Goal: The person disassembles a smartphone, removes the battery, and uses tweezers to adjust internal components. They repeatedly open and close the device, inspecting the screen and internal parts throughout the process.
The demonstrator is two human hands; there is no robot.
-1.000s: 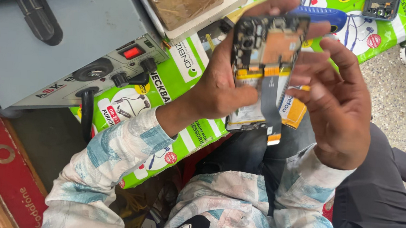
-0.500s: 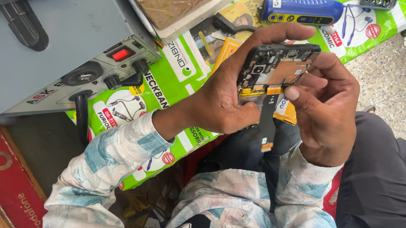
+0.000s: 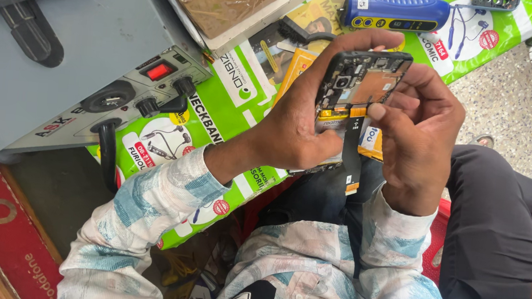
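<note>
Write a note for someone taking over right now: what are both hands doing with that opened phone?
Left hand: grips the opened black phone with bare circuit board and orange inner parts from the left side, fingers curled over its top.
Right hand: fingertips pinch at the phone's right edge near the yellow strip; no tool visible.
A black flat ribbon cable hangs below the phone.
Blue, yellow-trimmed handheld tool lies on the green printed sheet; the grey power unit with a red switch sits at the left.
Done: back cover is off. Left: the phone remains open, unassembled.
</note>
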